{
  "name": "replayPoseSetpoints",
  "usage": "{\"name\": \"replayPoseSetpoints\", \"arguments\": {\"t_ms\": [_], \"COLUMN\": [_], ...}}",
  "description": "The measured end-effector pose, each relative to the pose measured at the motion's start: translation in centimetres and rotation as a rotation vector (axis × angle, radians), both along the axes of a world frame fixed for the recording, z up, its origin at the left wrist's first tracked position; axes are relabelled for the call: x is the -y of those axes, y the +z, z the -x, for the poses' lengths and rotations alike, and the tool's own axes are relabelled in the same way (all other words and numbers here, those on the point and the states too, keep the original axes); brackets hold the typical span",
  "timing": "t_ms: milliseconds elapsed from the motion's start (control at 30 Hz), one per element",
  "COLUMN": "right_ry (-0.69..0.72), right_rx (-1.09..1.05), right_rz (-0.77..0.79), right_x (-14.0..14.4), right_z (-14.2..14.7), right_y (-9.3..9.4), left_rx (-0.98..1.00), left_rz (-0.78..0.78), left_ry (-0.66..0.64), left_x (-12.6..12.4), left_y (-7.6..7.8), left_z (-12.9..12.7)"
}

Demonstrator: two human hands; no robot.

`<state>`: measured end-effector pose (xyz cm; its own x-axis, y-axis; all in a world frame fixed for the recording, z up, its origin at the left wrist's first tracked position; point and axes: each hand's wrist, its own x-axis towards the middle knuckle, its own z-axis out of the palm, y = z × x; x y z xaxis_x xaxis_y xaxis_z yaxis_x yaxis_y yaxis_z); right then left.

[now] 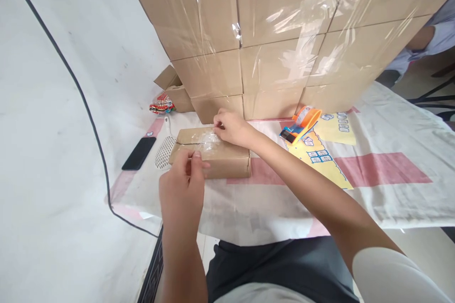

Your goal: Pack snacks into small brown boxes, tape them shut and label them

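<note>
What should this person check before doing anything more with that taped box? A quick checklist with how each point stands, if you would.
1. Small cardboard box lies flat on the tablecloth: ok.
2. Clear tape lies over the top seam: ok at the middle; the ends, cannot tell.
3. Right hand presses on the tape at the far edge: ok.
4. Left hand pinches at the box's near edge: ok; whether it holds tape, cannot tell.
5. Tape dispenser within reach on the right: ok.
6. Phone lies apart from the box: ok.
</note>
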<state>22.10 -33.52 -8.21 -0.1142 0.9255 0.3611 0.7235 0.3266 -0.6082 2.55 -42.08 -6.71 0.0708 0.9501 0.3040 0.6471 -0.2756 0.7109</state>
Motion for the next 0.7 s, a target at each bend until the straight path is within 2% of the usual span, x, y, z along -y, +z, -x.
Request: {"name": "replayPoseSetpoints", "arguments": {"t_ms": [67, 133, 233, 333, 467, 567, 700], "right_ry": [0.004, 0.010, 0.022, 0.045, 0.091, 0.114, 0.194], "right_rx": [-0.019, -0.052, -0.094, -0.085, -0.066, -0.141, -0.372], "right_rz": [0.007, 0.024, 0.053, 0.059, 0.019, 0.006, -0.029], "right_x": [0.1, 0.2, 0.2, 0.1, -0.3, -0.3, 0.2], "right_z": [-0.1, -0.3, -0.7, -1.0, -0.8, -0.7, -0.8], "right_y": [0.0, 0.1, 0.1, 0.1, -0.1, -0.1, 0.3], "left_rx": [-0.008, -0.064, -0.204, -0.240, -0.200, -0.113, 0.060], "left_rz": [-0.208, -0.332, -0.422, -0.492, -0.454, -0.303, -0.092], "left_ry": [-0.026, -0.154, -0.339, -0.348, -0.297, -0.252, -0.175], "left_x": [-0.5, -1.2, -2.0, -2.3, -2.2, -2.2, -2.8], "left_y": [-1.5, -3.2, -5.3, -6.5, -6.5, -5.4, -3.6], "left_z": [0.0, -0.2, -0.4, -0.2, 0.0, -0.4, -1.4]}}
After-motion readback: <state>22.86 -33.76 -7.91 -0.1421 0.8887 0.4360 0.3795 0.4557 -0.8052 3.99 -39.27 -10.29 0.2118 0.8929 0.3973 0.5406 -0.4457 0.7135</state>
